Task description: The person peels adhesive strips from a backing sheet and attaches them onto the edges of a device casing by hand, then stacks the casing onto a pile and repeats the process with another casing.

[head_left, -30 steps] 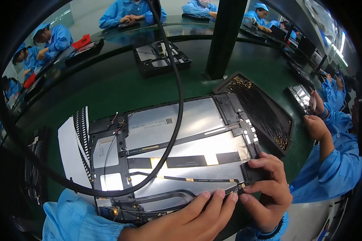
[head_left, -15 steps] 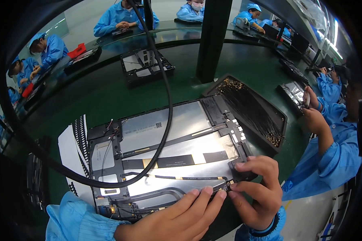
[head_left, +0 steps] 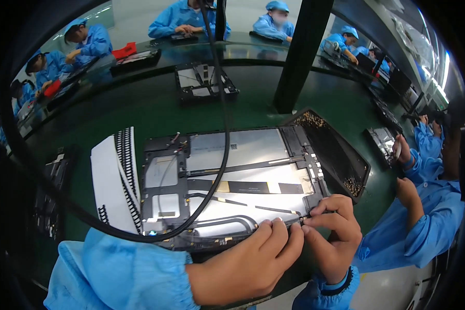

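While the left grip (head_left: 250, 258) lay along the near edge of an open electronic panel (head_left: 243, 187), the right grip (head_left: 336, 230) met it at the near right corner, as the head view showed. The right grip's thumb and forefinger were drawn nearly together on a tiny piece (head_left: 303, 220), too small to identify. The left grip's fingertips rested in a row just left of that pinch; its thumb was hidden, so how far it was closed, or whether it had hold of anything, could not be told.

The panel spread beyond and to the left of both grips on the green tabletop (head_left: 254, 107). Beyond the right grip stood a tray (head_left: 368, 169) of thin black wires (head_left: 331, 152); well left of the left grip were white sheets (head_left: 108, 175), close to the panel. A thick black cable (head_left: 226, 150) looped in front of the view, and another open unit (head_left: 204, 85) lay far beyond the grips.

As for progress, the dark ribbon strips (head_left: 248, 187) already lay across the silver plates, so much of the inside looked fitted. The corner under the fingers seemed unfinished, and the panel had no cover over it.
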A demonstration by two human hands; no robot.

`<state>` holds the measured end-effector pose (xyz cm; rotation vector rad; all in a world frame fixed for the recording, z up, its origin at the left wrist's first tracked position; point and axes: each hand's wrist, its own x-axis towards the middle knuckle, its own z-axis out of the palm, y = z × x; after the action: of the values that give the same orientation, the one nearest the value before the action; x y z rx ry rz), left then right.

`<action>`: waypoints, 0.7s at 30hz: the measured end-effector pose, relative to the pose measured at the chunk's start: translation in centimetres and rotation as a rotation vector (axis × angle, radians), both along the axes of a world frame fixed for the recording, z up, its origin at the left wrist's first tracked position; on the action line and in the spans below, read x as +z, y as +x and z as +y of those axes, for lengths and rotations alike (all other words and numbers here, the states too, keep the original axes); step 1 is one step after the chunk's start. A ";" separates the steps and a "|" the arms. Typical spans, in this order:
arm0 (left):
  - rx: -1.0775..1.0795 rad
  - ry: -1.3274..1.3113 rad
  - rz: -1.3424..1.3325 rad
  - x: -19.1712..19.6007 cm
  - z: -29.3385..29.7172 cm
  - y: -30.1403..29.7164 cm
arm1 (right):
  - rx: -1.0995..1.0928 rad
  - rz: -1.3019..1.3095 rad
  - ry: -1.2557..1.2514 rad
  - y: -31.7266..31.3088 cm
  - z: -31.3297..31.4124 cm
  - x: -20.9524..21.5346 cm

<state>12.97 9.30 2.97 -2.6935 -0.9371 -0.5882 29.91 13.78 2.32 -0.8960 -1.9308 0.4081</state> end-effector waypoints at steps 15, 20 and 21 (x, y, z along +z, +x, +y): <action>0.273 -0.073 -0.042 5.1 1.6 -10.7 | -0.262 0.292 0.111 1.0 -2.0 -2.5; 0.385 -0.313 -0.300 3.8 5.2 -13.6 | -0.192 0.566 -0.264 -1.7 -7.0 -5.6; 0.454 -0.425 -0.341 3.5 5.7 -14.1 | -0.119 0.605 -0.450 -3.0 -8.0 -5.8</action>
<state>-1.11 15.02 6.46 -2.6094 -1.8880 -0.8334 26.94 5.80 -3.46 -1.0179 -1.2415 0.9470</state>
